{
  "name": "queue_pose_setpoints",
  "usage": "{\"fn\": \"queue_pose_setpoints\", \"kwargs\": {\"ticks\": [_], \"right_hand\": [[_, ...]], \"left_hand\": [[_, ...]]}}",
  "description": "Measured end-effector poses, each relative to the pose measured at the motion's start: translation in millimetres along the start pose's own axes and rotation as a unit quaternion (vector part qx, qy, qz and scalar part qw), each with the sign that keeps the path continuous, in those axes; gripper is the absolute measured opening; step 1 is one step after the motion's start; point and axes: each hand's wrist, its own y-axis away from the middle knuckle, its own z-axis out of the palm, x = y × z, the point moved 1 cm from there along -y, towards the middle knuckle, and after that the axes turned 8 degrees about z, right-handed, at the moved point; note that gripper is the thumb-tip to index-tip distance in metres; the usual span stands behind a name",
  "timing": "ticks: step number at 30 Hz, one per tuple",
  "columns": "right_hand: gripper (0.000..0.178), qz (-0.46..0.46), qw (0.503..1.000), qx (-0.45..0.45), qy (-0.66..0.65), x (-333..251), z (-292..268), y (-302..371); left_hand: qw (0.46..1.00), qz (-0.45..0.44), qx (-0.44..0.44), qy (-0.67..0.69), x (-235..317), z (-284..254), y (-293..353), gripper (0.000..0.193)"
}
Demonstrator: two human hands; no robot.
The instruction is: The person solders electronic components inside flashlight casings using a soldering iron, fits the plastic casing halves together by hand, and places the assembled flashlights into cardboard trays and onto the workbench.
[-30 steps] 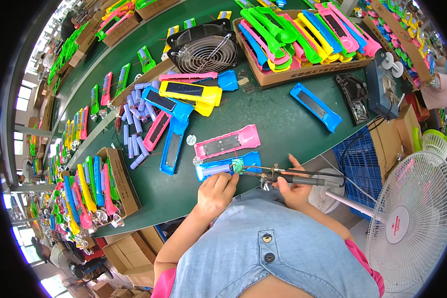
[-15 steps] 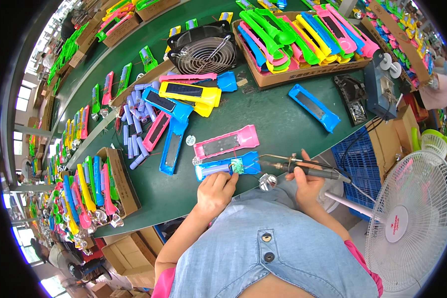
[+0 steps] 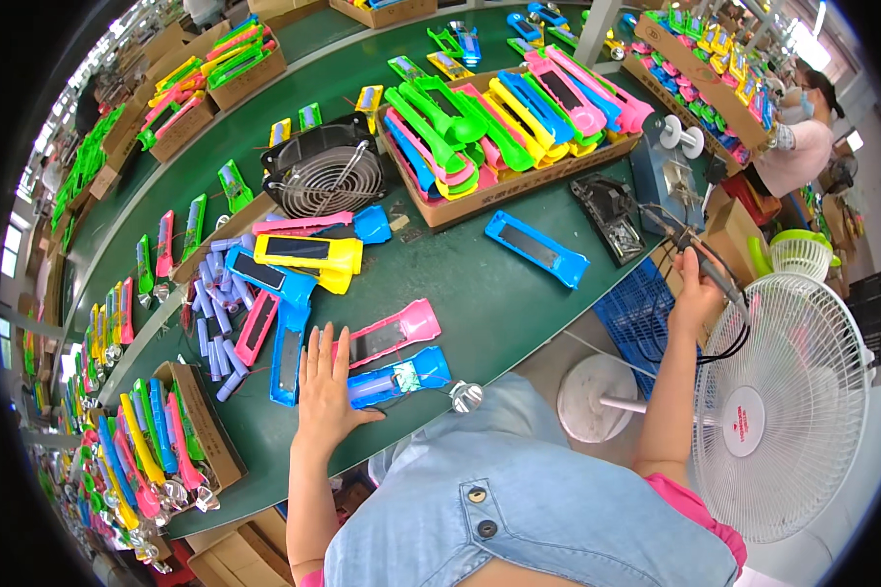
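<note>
My left hand [image 3: 325, 386] is stretched out with its fingers spread, at the left end of the blue flashlight shell [image 3: 429, 368] and the pink shell [image 3: 392, 336]. In the blue shell lie a purple battery cell [image 3: 370, 385] and a small green circuit board [image 3: 406, 377]. A silvery reflector [image 3: 466, 396] rests at its right end, by the table edge. Out to the right, my right hand [image 3: 695, 295] grips a soldering iron [image 3: 722, 280] by its handle. The iron's tip is up beside the blue-grey soldering station [image 3: 668, 181]; I cannot tell whether it touches anything.
A carton [image 3: 519, 191] of colourful shells stands at the back, beside a black metal fan [image 3: 328, 176]. Loose purple cells [image 3: 215, 303] are heaped at the left. A white standing fan [image 3: 793, 411] is close to my right arm. Another person [image 3: 798, 147] is at the far right.
My right hand has carried the soldering iron from the circuit board out to the right, near the station. My left hand has let go of the board area, moved left and spread its fingers.
</note>
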Motion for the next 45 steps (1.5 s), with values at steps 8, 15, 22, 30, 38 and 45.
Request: {"fn": "queue_pose_setpoints", "kwargs": {"ticks": [8,15,22,30,38,45], "right_hand": [[0.022,0.032,0.987,-0.151,0.047,46,34,-47],[0.036,0.133,0.99,-0.024,-0.046,55,60,-7],[0.007,0.182,0.914,-0.355,-0.071,-13,74,163],[0.067,0.326,0.738,-0.548,-0.222,-75,187,214],[0.064,-0.055,0.608,-0.789,0.07,-152,287,94],[0.04,0.041,0.667,-0.725,0.165,-116,453,-65]], "left_hand": [[0.994,0.039,0.082,0.062,-6,-3,3,0.085],[0.96,-0.013,0.192,0.202,-15,30,18,0.042],[0.82,-0.192,0.309,0.442,16,24,8,0.048],[0.896,-0.023,0.395,0.203,55,-3,-25,0.045],[0.935,0.217,0.277,0.037,42,-140,-7,0.046],[0.844,0.351,0.383,-0.13,56,-224,-57,0.052]]}}
